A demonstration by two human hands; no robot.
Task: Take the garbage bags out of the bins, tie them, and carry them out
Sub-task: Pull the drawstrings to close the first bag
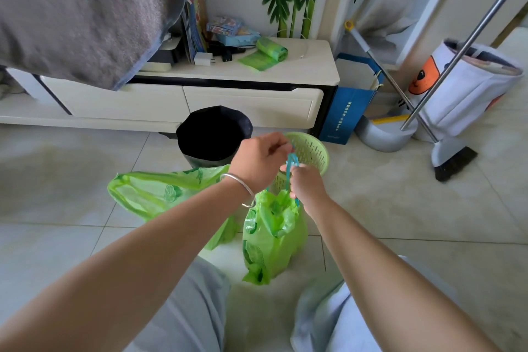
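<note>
Crouched over the tiled floor (400, 208), we hold our left hand (258, 161) and right hand (307, 184) raised, both pinching the blue drawstring (291, 166) of the gathered green garbage bag (271, 240) standing between our knees. A second green bag (160, 194) lies open left. Behind stand a black-lined bin (213, 136) and a green basket (311, 151); the blue paper bag (347, 111) carries unreadable writing.
</note>
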